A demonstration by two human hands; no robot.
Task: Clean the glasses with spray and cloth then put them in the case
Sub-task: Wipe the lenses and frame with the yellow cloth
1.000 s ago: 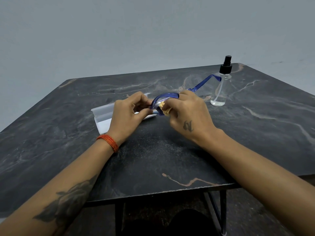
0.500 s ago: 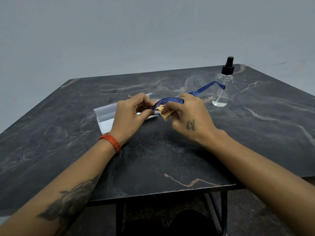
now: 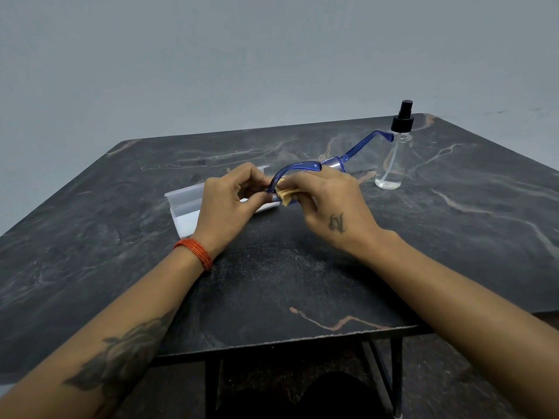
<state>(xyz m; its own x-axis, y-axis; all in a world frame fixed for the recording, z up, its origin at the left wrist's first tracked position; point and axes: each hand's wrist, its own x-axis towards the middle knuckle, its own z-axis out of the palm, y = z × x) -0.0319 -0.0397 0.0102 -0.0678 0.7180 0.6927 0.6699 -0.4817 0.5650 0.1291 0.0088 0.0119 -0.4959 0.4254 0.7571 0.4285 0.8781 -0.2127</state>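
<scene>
Blue-framed glasses [image 3: 298, 169] are held just above the dark marble table [image 3: 302, 282], one temple arm reaching back right toward the spray bottle. My left hand [image 3: 227, 204] pinches the left end of the frame. My right hand [image 3: 329, 204] pinches a tan cloth [image 3: 286, 193] against a lens. An open clear case [image 3: 187, 207] lies on the table behind my left hand, partly hidden by it. A clear spray bottle [image 3: 393, 158] with a black pump stands upright at the back right.
The table's front edge [image 3: 302, 338] runs close to me, with black metal legs [image 3: 384, 379] under it. A plain grey wall rises behind the table.
My right hand has shifted the cloth along the lens, and the glasses have tilted slightly. The case and the bottle have stayed in place.
</scene>
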